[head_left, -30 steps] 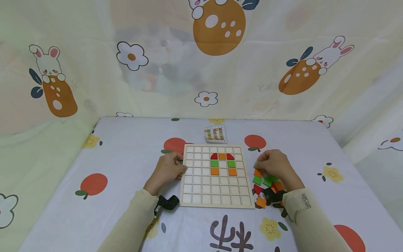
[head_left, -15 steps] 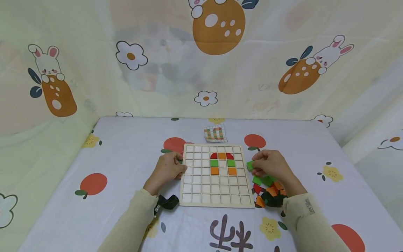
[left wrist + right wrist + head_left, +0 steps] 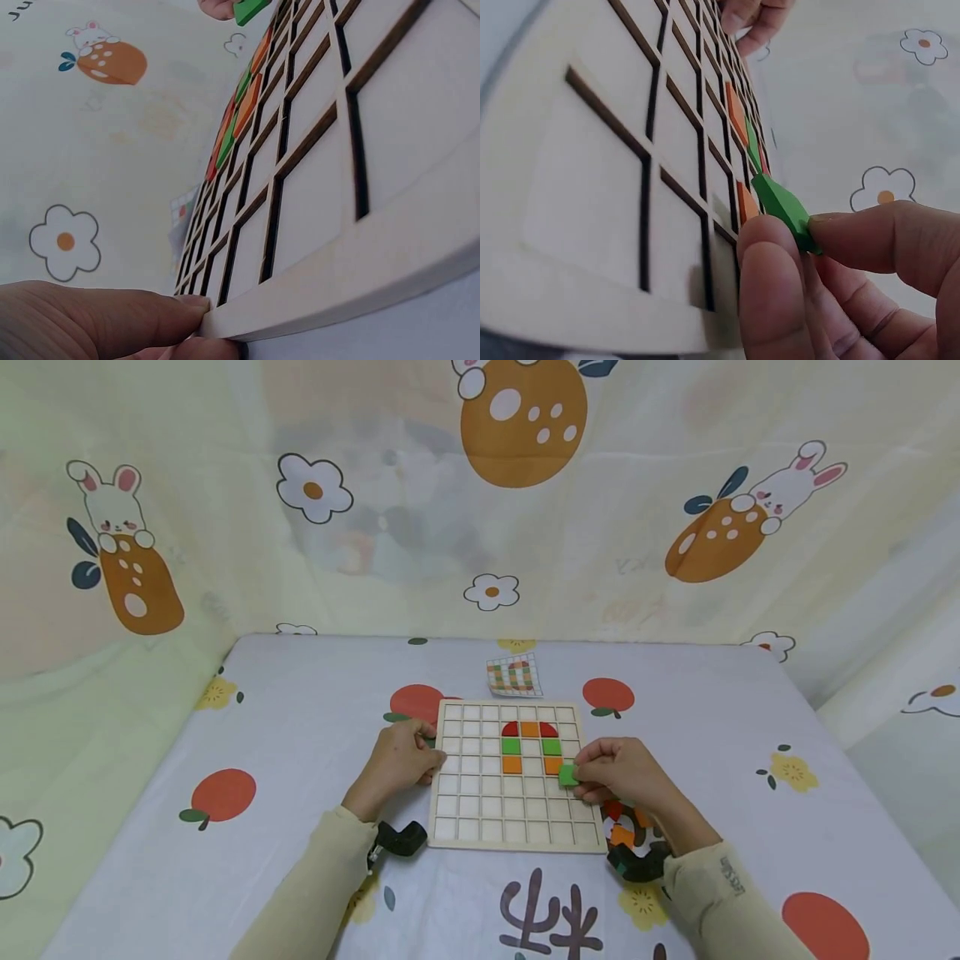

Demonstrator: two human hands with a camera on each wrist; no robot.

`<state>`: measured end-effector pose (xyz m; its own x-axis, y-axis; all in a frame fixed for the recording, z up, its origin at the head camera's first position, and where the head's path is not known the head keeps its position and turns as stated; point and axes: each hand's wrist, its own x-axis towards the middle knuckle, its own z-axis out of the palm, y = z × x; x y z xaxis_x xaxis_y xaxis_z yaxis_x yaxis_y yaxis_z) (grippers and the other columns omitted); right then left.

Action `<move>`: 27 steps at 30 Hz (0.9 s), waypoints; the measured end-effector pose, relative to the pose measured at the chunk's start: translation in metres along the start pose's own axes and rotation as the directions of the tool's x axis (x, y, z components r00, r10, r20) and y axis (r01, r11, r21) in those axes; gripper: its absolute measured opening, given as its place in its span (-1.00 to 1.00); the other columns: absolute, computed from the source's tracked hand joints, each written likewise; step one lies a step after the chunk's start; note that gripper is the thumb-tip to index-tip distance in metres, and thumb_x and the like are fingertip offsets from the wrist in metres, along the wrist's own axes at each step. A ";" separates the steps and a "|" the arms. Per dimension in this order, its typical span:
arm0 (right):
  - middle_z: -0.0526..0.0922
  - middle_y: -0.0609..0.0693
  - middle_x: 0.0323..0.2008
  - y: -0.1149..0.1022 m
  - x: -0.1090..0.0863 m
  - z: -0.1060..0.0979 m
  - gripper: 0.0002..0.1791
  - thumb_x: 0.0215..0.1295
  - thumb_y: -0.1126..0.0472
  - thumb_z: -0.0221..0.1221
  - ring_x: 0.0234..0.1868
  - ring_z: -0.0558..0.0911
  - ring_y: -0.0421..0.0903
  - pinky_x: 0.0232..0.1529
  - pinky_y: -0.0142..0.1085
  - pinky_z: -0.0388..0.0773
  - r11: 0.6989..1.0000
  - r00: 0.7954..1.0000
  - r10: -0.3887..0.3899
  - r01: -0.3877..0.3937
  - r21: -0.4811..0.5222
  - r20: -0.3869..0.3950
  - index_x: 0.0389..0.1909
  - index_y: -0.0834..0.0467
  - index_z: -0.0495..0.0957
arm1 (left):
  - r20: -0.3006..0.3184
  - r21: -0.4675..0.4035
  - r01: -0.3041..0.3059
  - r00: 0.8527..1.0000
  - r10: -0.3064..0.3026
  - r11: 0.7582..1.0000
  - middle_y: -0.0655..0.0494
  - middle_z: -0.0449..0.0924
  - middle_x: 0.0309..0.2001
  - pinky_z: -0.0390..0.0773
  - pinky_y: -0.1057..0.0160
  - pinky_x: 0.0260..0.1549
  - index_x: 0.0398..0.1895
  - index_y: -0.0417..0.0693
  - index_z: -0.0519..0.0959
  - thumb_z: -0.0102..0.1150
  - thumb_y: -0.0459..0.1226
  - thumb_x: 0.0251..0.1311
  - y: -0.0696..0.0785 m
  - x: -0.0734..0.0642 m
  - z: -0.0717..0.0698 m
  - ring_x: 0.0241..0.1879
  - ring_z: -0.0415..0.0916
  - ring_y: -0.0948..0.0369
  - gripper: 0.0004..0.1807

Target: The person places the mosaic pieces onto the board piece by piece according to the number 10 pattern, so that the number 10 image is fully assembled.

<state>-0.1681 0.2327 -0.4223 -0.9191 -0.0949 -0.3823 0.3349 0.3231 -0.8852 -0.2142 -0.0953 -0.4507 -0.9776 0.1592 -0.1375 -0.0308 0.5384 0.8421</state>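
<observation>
A pale wooden grid board [image 3: 471, 831] lies on the table. My left hand [image 3: 397, 767] pinches its left edge; in the left wrist view the thumb [image 3: 142, 319] lies along the frame with a finger beneath. Between thumb and fingers, my right hand [image 3: 626, 777] holds a green square tile [image 3: 568, 775] over the board's right side. That tile [image 3: 784, 210] is tilted in the right wrist view and overlaps the lower right orange tile [image 3: 552, 765]. Red rounded tiles [image 3: 510, 729], an orange tile [image 3: 529, 729] and green tiles [image 3: 511, 746] sit in the upper cells.
Loose red and orange tiles [image 3: 622, 835] lie right of the board, partly hidden under the right hand and its black wrist camera [image 3: 639, 863]. A small card [image 3: 514, 677] printed with a coloured grid lies behind the board. A printed curtain [image 3: 390, 577] hangs behind the table.
My right hand has lifted the green tile from the loose tiles and moved left and toward me, over the board's right columns. My left hand has stayed at the left edge.
</observation>
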 end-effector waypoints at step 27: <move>0.73 0.05 -0.45 0.005 0.001 0.017 -0.76 0.37 0.28 0.34 -0.48 0.72 -0.12 -0.38 -0.32 0.73 0.998 0.999 0.038 -0.040 -0.047 -0.025 -0.07 0.35 0.62 | 0.002 -0.003 0.003 1.000 -0.003 1.000 0.01 0.57 -0.45 0.59 0.33 -0.59 0.01 -0.33 0.58 0.40 -0.40 0.23 0.003 -0.002 -0.001 -0.66 0.58 0.24 -0.68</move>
<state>-0.1637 0.2186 -0.4316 -0.9106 -0.0584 -0.4092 0.3607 0.3709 -0.8557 -0.2129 -0.0948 -0.4477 -0.9771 0.1592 -0.1409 -0.0342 0.5364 0.8433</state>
